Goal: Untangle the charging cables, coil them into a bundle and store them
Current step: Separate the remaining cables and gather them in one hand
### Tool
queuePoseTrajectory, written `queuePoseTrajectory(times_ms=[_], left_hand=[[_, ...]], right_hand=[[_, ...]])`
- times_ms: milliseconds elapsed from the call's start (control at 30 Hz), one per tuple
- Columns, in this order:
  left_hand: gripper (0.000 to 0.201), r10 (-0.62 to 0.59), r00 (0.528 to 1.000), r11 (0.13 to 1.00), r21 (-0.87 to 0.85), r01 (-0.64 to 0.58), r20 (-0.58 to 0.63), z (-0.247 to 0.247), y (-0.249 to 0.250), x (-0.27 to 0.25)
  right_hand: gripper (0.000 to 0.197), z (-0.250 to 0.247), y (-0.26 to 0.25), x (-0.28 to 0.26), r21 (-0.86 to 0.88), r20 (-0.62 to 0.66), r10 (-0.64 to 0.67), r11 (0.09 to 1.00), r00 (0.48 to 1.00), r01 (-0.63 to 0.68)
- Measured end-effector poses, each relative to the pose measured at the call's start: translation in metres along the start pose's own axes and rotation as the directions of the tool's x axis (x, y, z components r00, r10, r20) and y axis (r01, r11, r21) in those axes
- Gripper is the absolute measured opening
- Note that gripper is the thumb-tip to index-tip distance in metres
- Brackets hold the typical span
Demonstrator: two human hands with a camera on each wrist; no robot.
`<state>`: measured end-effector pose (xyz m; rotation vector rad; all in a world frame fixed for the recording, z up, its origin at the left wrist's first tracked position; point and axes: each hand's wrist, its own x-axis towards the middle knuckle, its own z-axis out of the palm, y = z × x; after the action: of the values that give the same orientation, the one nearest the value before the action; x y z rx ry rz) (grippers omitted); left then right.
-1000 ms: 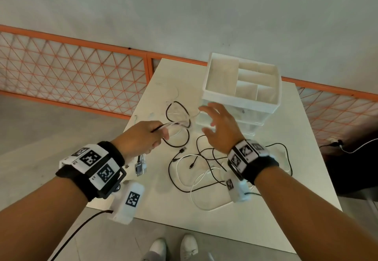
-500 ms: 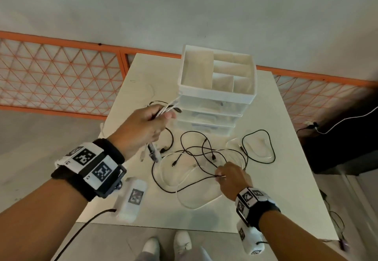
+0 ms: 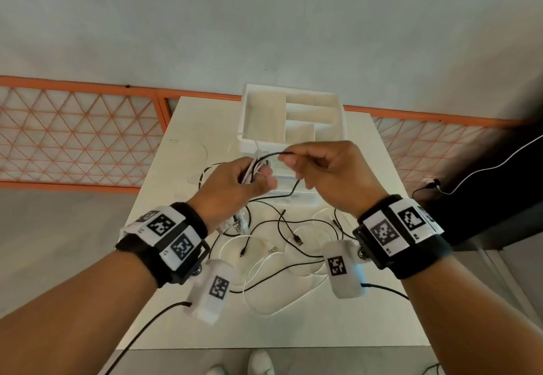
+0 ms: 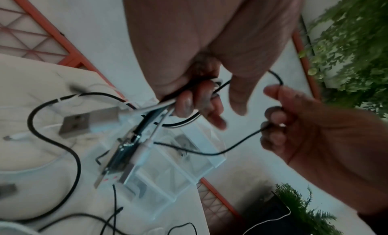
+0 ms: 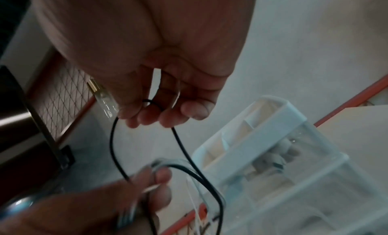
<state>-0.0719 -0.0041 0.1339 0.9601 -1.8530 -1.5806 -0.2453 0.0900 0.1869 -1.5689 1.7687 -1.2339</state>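
Note:
My left hand (image 3: pixel 235 186) is raised above the table and grips a bunch of black and white cable loops (image 3: pixel 252 168); plugs (image 4: pixel 90 120) dangle below it. My right hand (image 3: pixel 320 168) is level with it, just to its right, and pinches a thin black cable (image 3: pixel 271 155) that runs across into the left hand's bunch. That black cable (image 5: pixel 182 147) hangs in a loop from the right fingertips (image 5: pixel 168 119). More black and white cables (image 3: pixel 282 245) lie tangled on the white table (image 3: pixel 367 316) under both hands.
A white drawer organiser (image 3: pixel 293 116) with an open divided top tray stands at the table's far side, just beyond the hands. An orange mesh fence (image 3: pixel 73 136) runs behind the table. A dark object with its own wire (image 3: pixel 484 166) sits off the right edge.
My right hand rose from the tangle on the table to the left hand's height, bringing a black cable with it. The left hand kept its bunch and shifted slightly.

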Motion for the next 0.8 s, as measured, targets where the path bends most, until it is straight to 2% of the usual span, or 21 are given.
queuePoseTrajectory(times_ms=[100,167,267,367,433,500,567,667,733,767,800], left_hand=[[0.022,-0.067,0.997,0.995,-0.075,0.065,-0.025,-0.002,-0.005,0.001],[0.026,-0.099,0.995,0.994,-0.044,0.098,-0.025,-0.013,-0.006,0.001],[0.027,-0.104,0.994,0.985,0.14,0.106,-0.021,-0.032,-0.006,-0.001],[0.029,-0.108,0.994,0.954,0.279,0.111,-0.028,-0.047,-0.013,-0.002],[0.034,-0.129,0.989,0.942,0.303,0.144,-0.068,-0.054,-0.02,-0.004],[0.033,-0.175,0.981,0.951,0.246,0.189,-0.078,-0.062,-0.027,-0.008],[0.032,-0.214,0.974,0.965,0.138,0.223,-0.077,-0.067,-0.03,-0.012],[0.032,-0.224,0.973,0.974,-0.035,0.222,-0.06,-0.06,-0.022,-0.017],[0.016,-0.165,0.986,0.963,-0.21,0.168,0.035,-0.043,-0.008,-0.019],[0.016,-0.115,0.99,0.95,-0.282,0.134,0.084,-0.031,0.0,-0.019],[0.03,-0.071,0.991,0.942,-0.32,0.104,0.113,-0.019,0.005,-0.018]], right_hand=[[0.008,-0.012,0.0,0.007,-0.021,-0.162,0.002,1.0,0.987,-0.005],[0.017,-0.024,0.008,0.007,-0.04,-0.286,0.031,0.998,0.958,-0.045],[0.022,-0.038,0.023,0.003,-0.074,-0.438,0.076,0.99,0.896,-0.12],[0.019,-0.045,0.038,0.002,-0.083,-0.538,0.124,0.976,0.833,-0.2],[0.018,-0.048,0.05,0.0,-0.082,-0.599,0.171,0.959,0.782,-0.272],[0.014,-0.05,0.061,-0.003,-0.038,-0.632,0.246,0.938,0.735,-0.346],[0.014,-0.05,0.063,-0.007,0.007,-0.564,0.321,0.923,0.761,-0.384],[0.011,-0.036,0.047,-0.01,0.067,-0.336,0.35,0.935,0.874,-0.348],[0.014,-0.017,0.024,-0.011,0.168,-0.16,0.307,0.945,0.938,-0.281],[0.023,-0.007,0.013,-0.011,0.244,-0.077,0.28,0.936,0.957,-0.255],[0.029,0.002,0.004,-0.01,0.307,-0.013,0.247,0.923,0.969,-0.231]])
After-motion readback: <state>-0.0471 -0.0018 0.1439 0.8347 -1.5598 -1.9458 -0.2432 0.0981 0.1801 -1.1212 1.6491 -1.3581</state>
